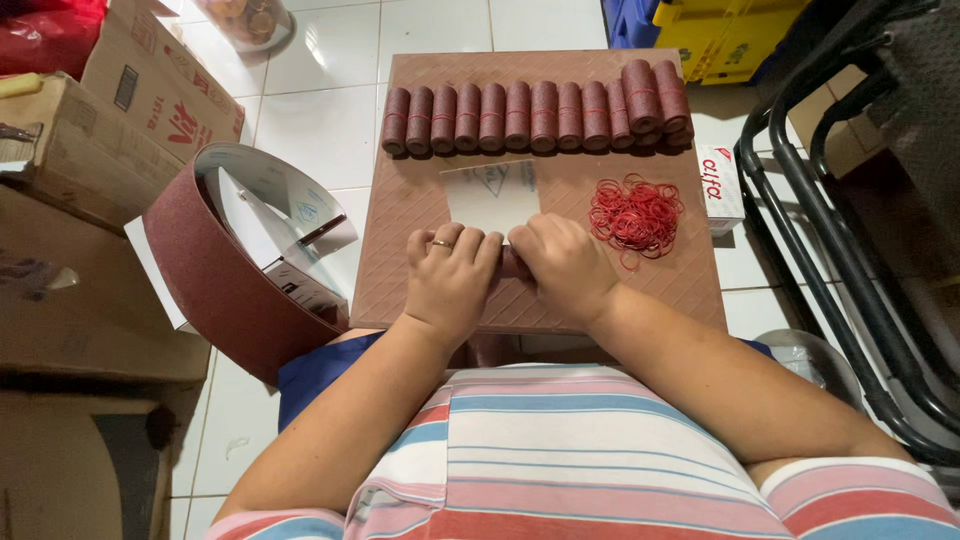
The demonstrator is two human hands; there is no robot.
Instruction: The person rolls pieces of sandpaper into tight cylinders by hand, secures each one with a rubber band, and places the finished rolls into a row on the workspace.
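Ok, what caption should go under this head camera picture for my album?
Left hand and right hand roll a sandpaper sheet on a brown board, with finished rolls and red rubber bands.

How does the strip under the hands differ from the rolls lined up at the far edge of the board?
The strip lies mostly flat, pale backing up, with its near end under the left hand and right hand; the finished rolls are fully wound cylinders showing their dark red side. Each finished roll is bound with a red rubber band; the strip has none. The rolls lie untouched in a row; the strip lies alone. Both rest on the brown board.
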